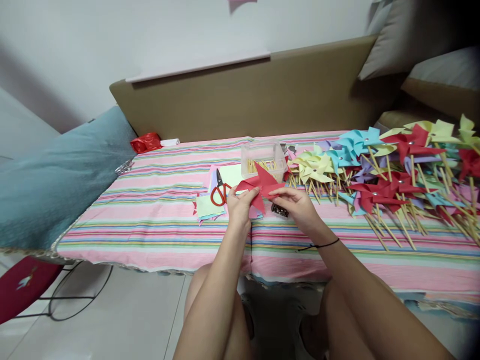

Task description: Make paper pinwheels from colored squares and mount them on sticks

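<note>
A red paper pinwheel (265,181) is held up between my two hands, over the striped cloth. My left hand (240,202) pinches it near the centre, thumb on top. At its right corner the fingers of my right hand (291,202) are closed on a paper edge. Below the right hand lies a small dark patterned box or tin (279,210). Scissors with orange-red handles (219,189) rest just left of my left hand on pale paper sheets. A clear plastic box (258,156) of short wooden sticks stands behind the pinwheel, which partly hides it.
Many finished pinwheels on sticks (378,187) pile up at the right. Cut paper squares (209,206) lie left of my hands. A red plastic bag (145,143) sits at the back left. The striped cloth (150,215) covers the seat; a red stool (28,285) stands below.
</note>
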Available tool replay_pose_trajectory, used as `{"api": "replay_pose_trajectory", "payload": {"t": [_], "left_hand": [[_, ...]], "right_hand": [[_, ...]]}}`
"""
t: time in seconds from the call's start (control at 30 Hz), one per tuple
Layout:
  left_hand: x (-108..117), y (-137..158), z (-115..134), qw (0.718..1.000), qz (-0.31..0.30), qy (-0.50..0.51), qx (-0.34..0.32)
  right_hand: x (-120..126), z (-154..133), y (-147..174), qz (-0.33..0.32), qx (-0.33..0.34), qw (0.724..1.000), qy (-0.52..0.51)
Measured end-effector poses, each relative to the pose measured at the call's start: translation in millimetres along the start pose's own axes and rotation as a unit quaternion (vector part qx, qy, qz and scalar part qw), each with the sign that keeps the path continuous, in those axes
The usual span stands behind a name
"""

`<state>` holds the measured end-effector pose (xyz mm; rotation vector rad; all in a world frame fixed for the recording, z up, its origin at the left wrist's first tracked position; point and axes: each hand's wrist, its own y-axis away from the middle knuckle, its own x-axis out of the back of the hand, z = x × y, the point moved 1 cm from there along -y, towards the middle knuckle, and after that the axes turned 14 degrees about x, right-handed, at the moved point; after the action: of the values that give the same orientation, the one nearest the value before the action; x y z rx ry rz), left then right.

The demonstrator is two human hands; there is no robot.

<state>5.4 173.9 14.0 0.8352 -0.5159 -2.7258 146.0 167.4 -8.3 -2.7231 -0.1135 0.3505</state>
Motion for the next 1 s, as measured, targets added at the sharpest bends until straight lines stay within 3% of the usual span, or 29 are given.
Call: {"api": "replay_pose_trajectory", "payload": {"t": [0.53, 1.0], "left_hand": [[-13.2, 11.2, -10.1, 0.999, -0.017, -0.037, -0.031], [-16.8, 13.9, -14.8, 0.999, -0.028, -0.027, -0.016]], "right_hand": [[-17.8, -5.3, 0.9, 0.211, -0.009, 0.971, -0.112], [-12.8, -4.8, -0.1, 0.210, 0.002, 0.976, -0.059]]}}
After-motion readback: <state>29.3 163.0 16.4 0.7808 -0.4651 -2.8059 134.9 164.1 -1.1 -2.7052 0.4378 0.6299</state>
